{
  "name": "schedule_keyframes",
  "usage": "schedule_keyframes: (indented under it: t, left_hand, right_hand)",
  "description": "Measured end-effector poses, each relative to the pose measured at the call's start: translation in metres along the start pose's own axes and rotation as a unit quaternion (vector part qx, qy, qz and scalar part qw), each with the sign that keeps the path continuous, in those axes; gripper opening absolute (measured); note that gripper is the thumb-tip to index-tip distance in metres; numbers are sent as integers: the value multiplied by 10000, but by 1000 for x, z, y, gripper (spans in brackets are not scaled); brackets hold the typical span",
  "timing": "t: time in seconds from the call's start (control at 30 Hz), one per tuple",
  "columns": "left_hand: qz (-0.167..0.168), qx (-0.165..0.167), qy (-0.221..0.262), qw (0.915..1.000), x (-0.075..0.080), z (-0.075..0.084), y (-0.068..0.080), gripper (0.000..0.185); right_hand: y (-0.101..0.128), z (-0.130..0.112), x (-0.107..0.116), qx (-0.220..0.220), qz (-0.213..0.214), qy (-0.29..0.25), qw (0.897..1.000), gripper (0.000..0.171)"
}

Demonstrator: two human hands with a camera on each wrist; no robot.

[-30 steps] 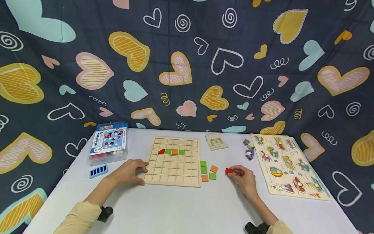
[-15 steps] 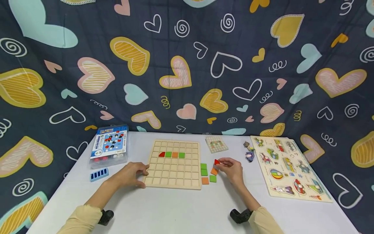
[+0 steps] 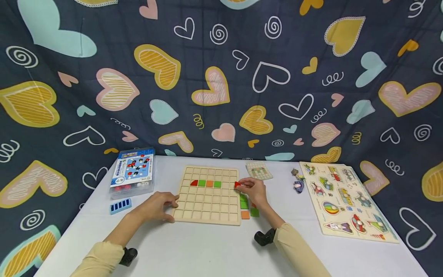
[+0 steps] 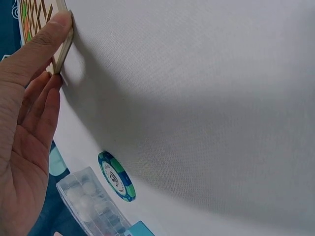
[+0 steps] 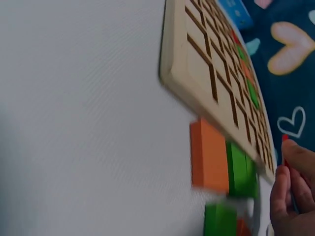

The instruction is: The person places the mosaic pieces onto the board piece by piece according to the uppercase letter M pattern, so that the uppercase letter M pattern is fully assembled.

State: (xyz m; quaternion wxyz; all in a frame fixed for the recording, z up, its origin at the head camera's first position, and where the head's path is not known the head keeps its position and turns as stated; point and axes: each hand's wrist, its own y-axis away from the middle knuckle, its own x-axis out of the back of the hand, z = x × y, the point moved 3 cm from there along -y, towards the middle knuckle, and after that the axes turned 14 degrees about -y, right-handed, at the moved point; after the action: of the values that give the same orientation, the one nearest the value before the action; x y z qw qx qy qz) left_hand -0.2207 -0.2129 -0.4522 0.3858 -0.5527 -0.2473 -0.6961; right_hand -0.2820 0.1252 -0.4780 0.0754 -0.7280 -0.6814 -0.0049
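Note:
My right hand [image 3: 254, 190] pinches a small red tile [image 3: 237, 184] between thumb and fingertips, over the right edge of the wooden grid board [image 3: 207, 211]; in the right wrist view only a red sliver [image 5: 285, 137] shows. On the board, a red quarter-circle tile [image 3: 195, 183], a green tile [image 3: 202, 183], an orange tile [image 3: 209, 184] and another green tile [image 3: 217, 184] form a row. My left hand [image 3: 157, 207] rests against the board's left edge, thumb at the near corner and fingers farther up. Loose green tiles [image 3: 243, 204] and an orange tile [image 3: 245, 214] lie beside the board, partly under my right hand.
A pattern card [image 3: 259, 171] lies behind the loose tiles. To the right are a small figurine [image 3: 298, 186] and a picture puzzle board [image 3: 346, 204]. At left stand a clear plastic box [image 3: 132, 173] and a small blue piece [image 3: 120, 206]. A heart-patterned cloth [image 3: 221, 96] hangs behind.
My right hand has carried the red tile leftward and away from me, past the loose tiles to the board's right edge. My left hand has stayed at the board's left edge.

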Motion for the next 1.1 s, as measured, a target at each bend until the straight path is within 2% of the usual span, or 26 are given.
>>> schedule_keyframes:
  t: [0.1, 0.27, 0.53, 0.67, 0.9, 1.1]
  left_hand:
    - [-2, -18, -20, 10000, 1, 1, -1, 32]
    - [21, -18, -36, 10000, 1, 2, -1, 31]
    - [15, 43, 35, 10000, 3, 3, -1, 31]
    - [25, 45, 68, 10000, 3, 1, -1, 31]
    - [27, 50, 59, 10000, 2, -1, -1, 31]
    - [42, 14, 52, 10000, 1, -1, 1, 31]
  right_hand:
    - [-6, -1, -13, 202, -189, -44, 9996, 18]
    - [-11, -4, -28, 605, -455, 214, 9969, 17]
    - [-14, -8, -38, 789, -711, 744, 9916, 17]
    - [-16, -11, -41, 755, -712, 891, 9906, 17]
    - [-15, -13, -41, 664, -821, 595, 9926, 18]
    - [-12, -13, -29, 145, -763, 61, 9970, 20]
